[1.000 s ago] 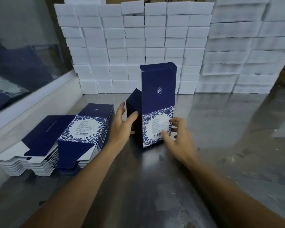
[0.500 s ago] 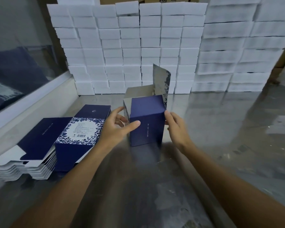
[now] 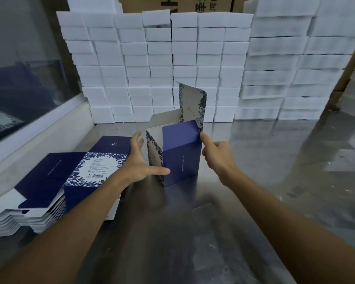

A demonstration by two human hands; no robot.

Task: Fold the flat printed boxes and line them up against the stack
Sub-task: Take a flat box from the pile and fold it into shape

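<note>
In the head view, a half-formed box (image 3: 180, 154) of thin printed card stands upright near the middle of a metal table (image 3: 264, 171). Its near face is plain dark blue with a thin line of small white print that is too small to read. The left side panel shows a blue leaf pattern on pale ground. The top is open: the inside is grey-white card, and one tall flap (image 3: 193, 103) with the same leaf pattern rises at the far right corner.

The left hand (image 3: 139, 160) is spread beside the left side of the box, fingers straight; the thumb reaches across to the lower part of the blue face and touches it. The right hand (image 3: 217, 154) has its fingers curled, and one extended fingertip presses the upper right edge of the blue face.

At the left edge of the table lies a pile of flat boxes (image 3: 55, 181), not folded, with white cut edges in many layers. The top sheet is dark blue with a white label, lines of unreadable text and a barcode, and a small round logo near the far end.

Along the far edge stands the stack (image 3: 162, 64) of white blocks, matt and soft-looking, in even rows. Behind it a brown carton (image 3: 193, 5) shows black Chinese characters, cut by the picture edge.

The steel surface is shiny and scratched; to the right of the box and toward the near edge it is open.
</note>
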